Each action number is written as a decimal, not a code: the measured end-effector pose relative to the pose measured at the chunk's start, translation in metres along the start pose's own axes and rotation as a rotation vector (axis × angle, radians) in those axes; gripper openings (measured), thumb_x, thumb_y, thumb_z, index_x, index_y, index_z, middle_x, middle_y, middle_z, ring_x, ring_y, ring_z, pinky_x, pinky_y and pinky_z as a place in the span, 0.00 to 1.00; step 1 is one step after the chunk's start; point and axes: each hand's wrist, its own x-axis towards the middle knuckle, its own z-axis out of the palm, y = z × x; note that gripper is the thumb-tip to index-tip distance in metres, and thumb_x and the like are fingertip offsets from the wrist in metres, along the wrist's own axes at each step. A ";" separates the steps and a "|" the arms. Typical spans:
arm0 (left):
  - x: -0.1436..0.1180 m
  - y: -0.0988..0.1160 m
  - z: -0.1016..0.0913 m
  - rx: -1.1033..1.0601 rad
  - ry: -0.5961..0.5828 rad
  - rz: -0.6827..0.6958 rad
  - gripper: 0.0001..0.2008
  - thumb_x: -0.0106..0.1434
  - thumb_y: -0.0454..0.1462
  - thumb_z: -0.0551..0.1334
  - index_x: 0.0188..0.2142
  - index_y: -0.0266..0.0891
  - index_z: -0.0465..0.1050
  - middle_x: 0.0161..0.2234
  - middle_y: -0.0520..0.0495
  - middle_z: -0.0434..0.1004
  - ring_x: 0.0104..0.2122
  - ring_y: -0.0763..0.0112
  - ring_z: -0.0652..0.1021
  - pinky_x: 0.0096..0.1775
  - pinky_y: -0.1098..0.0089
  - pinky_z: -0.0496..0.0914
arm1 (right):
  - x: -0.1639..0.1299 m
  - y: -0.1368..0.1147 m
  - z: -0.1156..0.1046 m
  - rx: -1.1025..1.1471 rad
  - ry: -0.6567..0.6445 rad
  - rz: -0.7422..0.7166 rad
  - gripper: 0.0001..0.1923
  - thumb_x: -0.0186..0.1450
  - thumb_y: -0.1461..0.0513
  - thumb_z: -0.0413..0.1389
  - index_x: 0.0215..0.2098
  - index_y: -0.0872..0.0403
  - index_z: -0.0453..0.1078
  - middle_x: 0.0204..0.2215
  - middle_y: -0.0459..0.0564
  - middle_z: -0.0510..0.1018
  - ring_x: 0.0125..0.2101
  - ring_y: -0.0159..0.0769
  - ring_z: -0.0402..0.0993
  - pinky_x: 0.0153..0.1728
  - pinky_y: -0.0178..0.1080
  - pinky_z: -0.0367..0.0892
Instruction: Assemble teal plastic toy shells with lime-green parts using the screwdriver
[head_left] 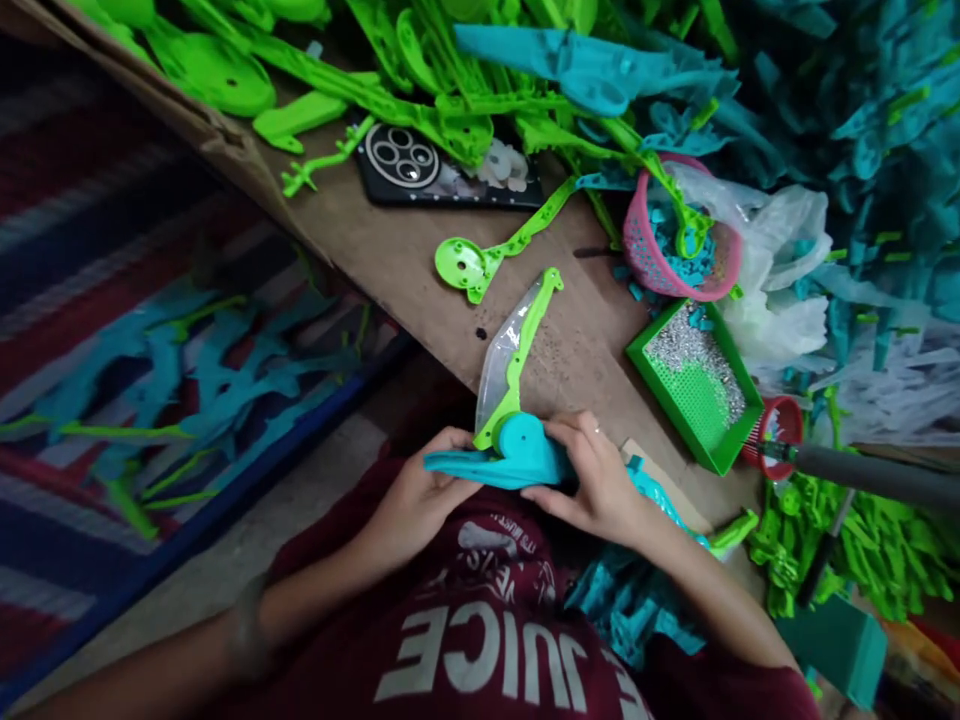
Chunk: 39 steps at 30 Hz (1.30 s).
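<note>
While I look down from my head camera, my left hand (416, 495) and right hand (596, 480) meet just above my lap, at the near edge of the worktop (405, 250). Between them I hold a teal plastic piece (517, 455) with a rounded hump; my left grip is pinched on its pointed end, my right grip is pressed around its other end, fingers curled over the top. A green plastic arm (521, 345) stands up out of the teal piece and tilts away from me, with a clear plastic sleeve (499, 360) lying along its left side; whether the sleeve is wrapped round it or only beside it is hard to tell.

Farther out on the worktop lies a loose green arm with a round end (472, 262), and beyond it a black phone (442, 165) face down. To my right sit a green tray (694, 385) of small silvery bits, probably screws, and a pink basket (675, 240) of teal bits. Heaps of green parts (315, 60) and teal parts (862, 120) crowd the far side.
</note>
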 end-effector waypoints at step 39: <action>-0.009 0.003 0.016 -0.234 -0.090 -0.086 0.22 0.64 0.49 0.67 0.52 0.38 0.75 0.44 0.41 0.84 0.45 0.55 0.83 0.50 0.55 0.78 | 0.078 0.013 -0.036 0.405 -0.437 0.188 0.19 0.65 0.50 0.61 0.45 0.56 0.75 0.35 0.48 0.80 0.34 0.33 0.74 0.38 0.37 0.68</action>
